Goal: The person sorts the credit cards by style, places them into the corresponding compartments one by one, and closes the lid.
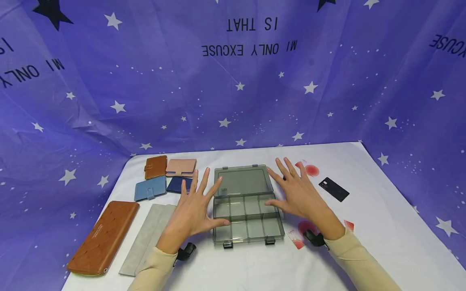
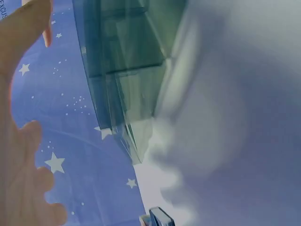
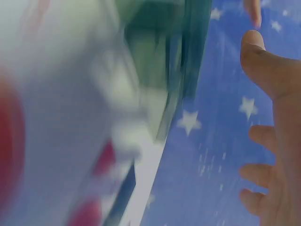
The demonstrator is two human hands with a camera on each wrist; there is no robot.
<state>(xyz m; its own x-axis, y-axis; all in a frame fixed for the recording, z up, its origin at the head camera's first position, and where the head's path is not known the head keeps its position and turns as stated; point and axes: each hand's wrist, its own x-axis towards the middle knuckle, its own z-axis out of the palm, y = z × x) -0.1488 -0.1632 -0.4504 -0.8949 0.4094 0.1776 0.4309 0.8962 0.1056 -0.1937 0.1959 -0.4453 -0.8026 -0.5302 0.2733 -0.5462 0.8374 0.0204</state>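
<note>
A grey see-through compartment box lies with its lid folded back, away from the person. Its several compartments look bare, and two dark latches sit at the near edge. Over the box's left side hovers my left hand, fingers spread and nothing held. My right hand is spread likewise above the right side, also holding nothing. In the left wrist view the box stands beyond the thumb. The right wrist view shows part of the box left of the right hand, blurred.
Left lie a brown long wallet, a grey flat pouch and small brown, pink, light blue and dark blue card holders. Right are a black card and red-and-white cards, some partly under the right hand.
</note>
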